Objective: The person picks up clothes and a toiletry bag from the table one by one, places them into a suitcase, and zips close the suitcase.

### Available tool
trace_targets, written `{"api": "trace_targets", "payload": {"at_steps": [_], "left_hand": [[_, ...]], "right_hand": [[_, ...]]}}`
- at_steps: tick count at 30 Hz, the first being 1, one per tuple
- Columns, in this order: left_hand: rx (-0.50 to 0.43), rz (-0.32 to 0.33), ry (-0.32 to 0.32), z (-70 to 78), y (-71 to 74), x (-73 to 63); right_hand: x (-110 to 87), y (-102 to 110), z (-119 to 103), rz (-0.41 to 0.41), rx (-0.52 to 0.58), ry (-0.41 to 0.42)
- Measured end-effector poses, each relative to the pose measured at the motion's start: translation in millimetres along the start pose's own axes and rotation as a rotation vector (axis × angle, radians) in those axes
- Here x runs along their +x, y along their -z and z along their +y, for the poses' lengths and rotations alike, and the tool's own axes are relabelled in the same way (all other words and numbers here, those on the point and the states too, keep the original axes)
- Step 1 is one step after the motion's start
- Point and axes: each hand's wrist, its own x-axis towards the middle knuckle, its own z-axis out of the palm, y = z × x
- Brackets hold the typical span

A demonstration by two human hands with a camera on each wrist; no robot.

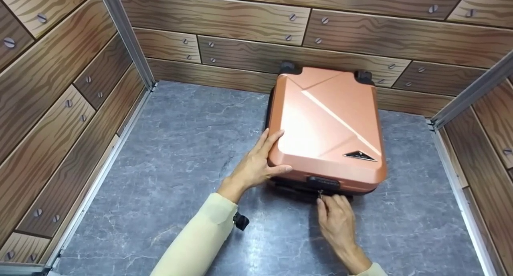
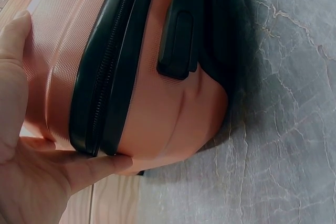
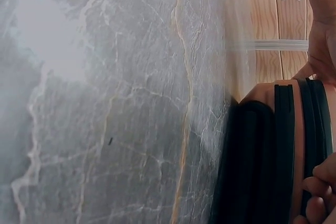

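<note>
A rose-gold hard-shell suitcase [image 1: 328, 119] lies flat on the grey marbled floor, wheels toward the back wall. My left hand [image 1: 256, 163] braces its near left corner, thumb on the front edge and fingers spread along the side. In the left wrist view, one straight finger [image 2: 100, 169] crosses the end of the black zipper band [image 2: 107, 72]. My right hand [image 1: 338, 218] pinches a small metal zipper pull [image 1: 320, 194] below the black side handle [image 1: 323, 183]. The right wrist view shows only its curled fingertips [image 3: 316, 187] by the zipper band; the pull is hidden there.
Wood-patterned panels form the back wall [image 1: 248, 53], left wall [image 1: 68, 103] and right wall [image 1: 473, 147]. The suitcase's wheels [image 1: 364, 76] stand close to the back wall. Metal strips [image 1: 96, 187] edge the floor [image 1: 180, 147]. A black device [image 1: 241, 221] sits on the left wrist.
</note>
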Motion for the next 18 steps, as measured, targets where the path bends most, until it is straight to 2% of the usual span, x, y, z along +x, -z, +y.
{"api": "trace_targets", "payload": {"at_steps": [8,18], "left_hand": [[0.013,0.009,-0.024,-0.3,-0.1,0.5],[0.024,0.016,-0.040,-1.4,0.2,-0.9]], "right_hand": [[0.6,-0.5,-1.8,-0.015,-0.015,-0.002],[3.2,-4.7,-6.1,-0.025,0.006,0.050]]}}
